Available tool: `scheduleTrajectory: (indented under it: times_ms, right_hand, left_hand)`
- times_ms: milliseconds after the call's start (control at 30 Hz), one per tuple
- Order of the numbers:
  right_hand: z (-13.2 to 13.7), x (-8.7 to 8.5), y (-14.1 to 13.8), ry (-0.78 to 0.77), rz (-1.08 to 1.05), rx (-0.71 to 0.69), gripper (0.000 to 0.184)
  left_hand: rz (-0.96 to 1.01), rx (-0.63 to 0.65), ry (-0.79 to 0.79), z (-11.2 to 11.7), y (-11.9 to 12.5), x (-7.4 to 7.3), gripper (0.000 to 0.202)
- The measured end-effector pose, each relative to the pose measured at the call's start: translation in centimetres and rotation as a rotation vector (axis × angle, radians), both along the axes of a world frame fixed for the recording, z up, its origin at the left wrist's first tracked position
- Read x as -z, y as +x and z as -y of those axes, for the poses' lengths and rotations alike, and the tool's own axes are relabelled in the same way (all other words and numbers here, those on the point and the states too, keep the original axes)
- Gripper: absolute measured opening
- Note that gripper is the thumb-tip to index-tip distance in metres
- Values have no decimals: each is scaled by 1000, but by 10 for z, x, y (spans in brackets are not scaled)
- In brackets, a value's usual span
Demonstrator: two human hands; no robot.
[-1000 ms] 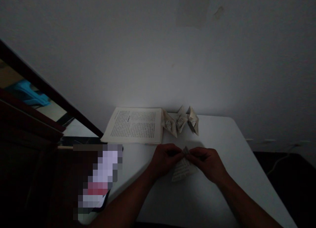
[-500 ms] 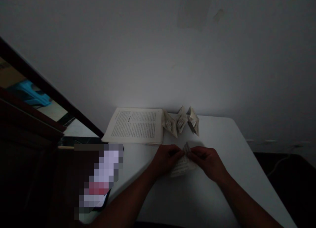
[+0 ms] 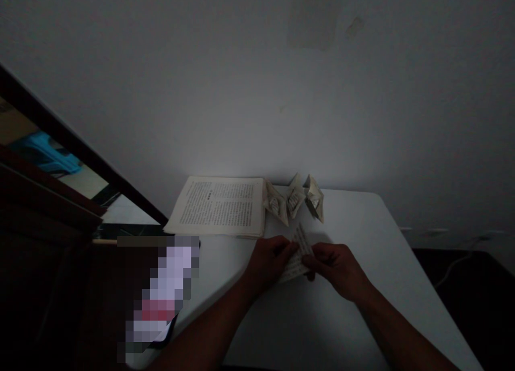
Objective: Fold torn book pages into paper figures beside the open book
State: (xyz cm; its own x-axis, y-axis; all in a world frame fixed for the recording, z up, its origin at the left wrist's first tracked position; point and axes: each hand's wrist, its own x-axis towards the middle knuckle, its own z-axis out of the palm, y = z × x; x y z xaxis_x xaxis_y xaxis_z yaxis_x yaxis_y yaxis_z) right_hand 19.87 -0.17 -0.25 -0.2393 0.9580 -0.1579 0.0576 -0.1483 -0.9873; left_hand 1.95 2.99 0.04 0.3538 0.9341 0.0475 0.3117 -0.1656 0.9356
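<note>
A folded sheet of printed paper point(image 3: 296, 265) is held between both hands, just above the table, its pointed tip facing the wall. My left hand point(image 3: 270, 259) pinches its left side with thumb and fingers. On the right edge, my right hand point(image 3: 332, 264) grips the paper, thumb on top and a fingertip showing beneath. Beyond the hands stand three folded paper boats: a left one point(image 3: 276, 203), a middle one point(image 3: 295, 197) and a right one point(image 3: 314, 199). Some of my left fingers are hidden behind the paper.
A stack of printed pages point(image 3: 219, 206) lies against the wall, left of the folded shapes. A phone point(image 3: 164, 290), blurred out, lies at the left edge of the white table point(image 3: 354, 213). A dark-framed mirror or opening point(image 3: 80, 146) leans at far left.
My right hand has slid slightly down along the paper's right edge. The paper has turned, so its pointed upper part now shows broader and flatter between the hands.
</note>
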Motion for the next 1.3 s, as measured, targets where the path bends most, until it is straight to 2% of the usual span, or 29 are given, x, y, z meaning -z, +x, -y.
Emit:
scheduleTrajectory:
  times_ms: [167, 367, 533, 600, 667, 700, 767, 833, 900, 967, 1033, 1167, 1233, 1300]
  right_hand:
    - [0, -2, 0, 5, -69, 50, 27]
    - [1, -3, -4, -37, -99, 33, 29]
    - [1, 1, -3, -76, -207, 25, 28]
    - [0, 1, -2, -107, -314, 37, 27]
    - [0, 0, -1, -168, -435, 44, 27]
    - [0, -1, -1, -210, -477, 38, 28]
    - [1, -3, -1, -293, -509, 8, 36]
    - [1, -3, -1, -315, -504, -7, 46]
    - [1, -1, -1, -218, -486, 64, 49]
    - [1, 1, -1, -48, -419, 182, 46]
    - [1, 2, -1, 75, -264, 258, 39]
    - [4, 0, -2, 117, 58, 218, 24]
    - [5, -2, -3, 104, 84, 166, 23]
    - [5, -3, -2, 76, 48, 130, 25]
  left_hand:
    - [-16, 116, -123, 2, 0, 1, 48]
    - [-6, 59, -106, 5, 1, -2, 50]
    - [159, 90, -113, 6, -4, -1, 47]
    - [269, 81, -40, 5, -7, -2, 38]
    - [325, 57, 131, 4, -10, -3, 20]
    - [309, 48, 228, 3, -11, -4, 20]
    - [214, 34, 383, 2, -11, -5, 34]
    - [144, 28, 443, 1, -10, -6, 23]
    - [170, 21, 404, 0, -8, -7, 8]
    - [211, 12, 287, 0, -7, -8, 13]
    - [219, 7, 146, 0, -6, -7, 19]
    - [255, 75, -118, 2, -4, -4, 22]
    - [264, 94, -195, 2, -3, -2, 25]
    - [244, 75, -204, 2, -3, -2, 27]
